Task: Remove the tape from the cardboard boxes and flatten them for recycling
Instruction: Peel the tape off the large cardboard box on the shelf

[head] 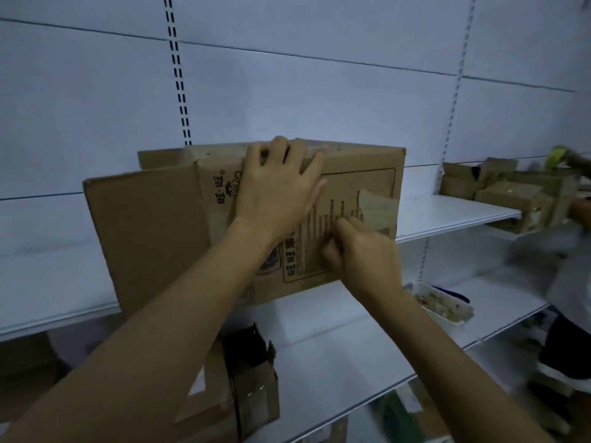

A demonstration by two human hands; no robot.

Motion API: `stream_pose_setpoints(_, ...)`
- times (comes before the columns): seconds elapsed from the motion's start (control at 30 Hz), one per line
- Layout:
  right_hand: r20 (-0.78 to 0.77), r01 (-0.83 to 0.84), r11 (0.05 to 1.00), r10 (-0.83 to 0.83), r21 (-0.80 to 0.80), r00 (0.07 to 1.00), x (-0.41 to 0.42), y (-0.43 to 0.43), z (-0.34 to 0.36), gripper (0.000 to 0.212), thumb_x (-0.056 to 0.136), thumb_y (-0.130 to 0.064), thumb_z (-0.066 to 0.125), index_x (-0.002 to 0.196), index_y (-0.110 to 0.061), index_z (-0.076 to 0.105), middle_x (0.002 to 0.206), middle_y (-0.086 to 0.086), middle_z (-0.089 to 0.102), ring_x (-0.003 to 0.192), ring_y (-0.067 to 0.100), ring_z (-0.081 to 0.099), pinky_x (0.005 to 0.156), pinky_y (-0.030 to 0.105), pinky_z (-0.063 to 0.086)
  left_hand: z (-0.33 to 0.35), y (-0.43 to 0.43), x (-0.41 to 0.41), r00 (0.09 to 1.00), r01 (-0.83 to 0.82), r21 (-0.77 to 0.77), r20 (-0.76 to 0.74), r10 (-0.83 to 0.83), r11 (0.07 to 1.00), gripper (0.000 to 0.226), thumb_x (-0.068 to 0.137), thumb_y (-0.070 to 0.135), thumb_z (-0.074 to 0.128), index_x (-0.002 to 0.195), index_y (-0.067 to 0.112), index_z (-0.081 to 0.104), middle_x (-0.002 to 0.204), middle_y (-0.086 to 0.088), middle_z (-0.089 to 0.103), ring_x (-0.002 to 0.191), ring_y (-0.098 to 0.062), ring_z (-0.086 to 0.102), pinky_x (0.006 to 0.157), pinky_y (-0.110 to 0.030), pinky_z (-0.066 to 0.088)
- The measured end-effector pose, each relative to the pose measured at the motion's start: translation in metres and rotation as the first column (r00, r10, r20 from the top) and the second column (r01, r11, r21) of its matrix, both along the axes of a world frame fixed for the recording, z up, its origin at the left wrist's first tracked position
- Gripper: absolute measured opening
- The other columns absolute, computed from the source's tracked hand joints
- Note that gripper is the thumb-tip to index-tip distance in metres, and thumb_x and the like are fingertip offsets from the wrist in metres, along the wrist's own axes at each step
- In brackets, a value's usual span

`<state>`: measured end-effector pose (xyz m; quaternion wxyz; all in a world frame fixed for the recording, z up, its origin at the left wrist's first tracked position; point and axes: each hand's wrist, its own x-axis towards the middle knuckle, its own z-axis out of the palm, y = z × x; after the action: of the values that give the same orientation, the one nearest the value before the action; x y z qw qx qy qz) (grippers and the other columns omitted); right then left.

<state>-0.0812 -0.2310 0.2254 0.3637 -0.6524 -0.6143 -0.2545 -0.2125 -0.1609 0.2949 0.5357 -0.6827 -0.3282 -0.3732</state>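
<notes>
A brown printed cardboard box stands on a white shelf at chest height, one flap swung open to the left. My left hand lies flat on the box's front face, fingers hooked over its top edge. My right hand pinches a strip of clear tape that is partly peeled off the printed face and curls away from it.
More brown boxes are piled on the shelf to the right, where another person stands. A clear plastic tray sits on the lower shelf. A small open box stands below my arms.
</notes>
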Motion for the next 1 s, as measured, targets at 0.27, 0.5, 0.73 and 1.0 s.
stream_pose_setpoints(0.27, -0.212, 0.096, 0.986, -0.066, 0.137, 0.975, -0.028, -0.011, -0.027, 0.019, 0.091, -0.023, 0.060, 0.104, -0.011, 0.066, 0.099, 0.005, 0.069, 0.080, 0.022, 0.065, 0.066, 0.034, 0.053, -0.010, 0.002, -0.001, 0.999, 0.031, 0.041, -0.037, -0.030, 0.999, 0.046, 0.098, 0.045, 0.034, 0.135, 0.022, 0.047, 0.113, -0.002, 0.062, 0.101, -0.020, 0.058, 0.085, -0.032, 0.045)
stream_pose_setpoints(0.5, -0.053, 0.293, 0.954, -0.297, -0.071, 0.954, -0.047, -0.006, -0.019, 0.011, 0.096, -0.012, 0.046, 0.100, -0.011, 0.057, 0.100, 0.007, 0.064, 0.081, 0.029, 0.064, 0.063, 0.034, 0.045, -0.010, -0.001, -0.004, 0.998, 0.048, 0.068, -0.043, -0.045, 0.997, 0.046, 0.095, 0.046, 0.038, 0.133, 0.023, 0.050, 0.110, 0.001, 0.063, 0.099, -0.018, 0.059, 0.085, -0.029, 0.046)
stream_pose_setpoints(0.73, 0.092, 0.349, 0.932, -0.341, -0.100, 0.936, -0.045, -0.001, -0.007, 0.003, 0.094, -0.010, 0.050, 0.093, -0.010, 0.054, 0.094, 0.008, 0.066, 0.075, 0.029, 0.064, 0.060, 0.032, 0.046, -0.010, -0.002, -0.004, 0.996, 0.087, 0.023, -0.033, -0.086, 0.996, 0.045, 0.097, 0.044, 0.036, 0.134, 0.022, 0.047, 0.112, -0.001, 0.061, 0.102, -0.019, 0.058, 0.087, -0.032, 0.045)
stream_pose_setpoints(1.0, -0.022, 0.187, 0.982, -0.187, 0.004, 0.982, -0.017, 0.002, -0.007, 0.015, 0.098, -0.023, 0.045, 0.094, -0.009, 0.050, 0.083, 0.004, 0.057, 0.063, 0.019, 0.053, 0.061, 0.037, 0.052, -0.009, -0.003, -0.004, 0.993, 0.117, -0.008, 0.018, -0.117, 0.993, 0.043, 0.097, 0.043, 0.039, 0.131, 0.020, 0.050, 0.112, -0.004, 0.061, 0.101, -0.021, 0.057, 0.085, -0.034, 0.045)
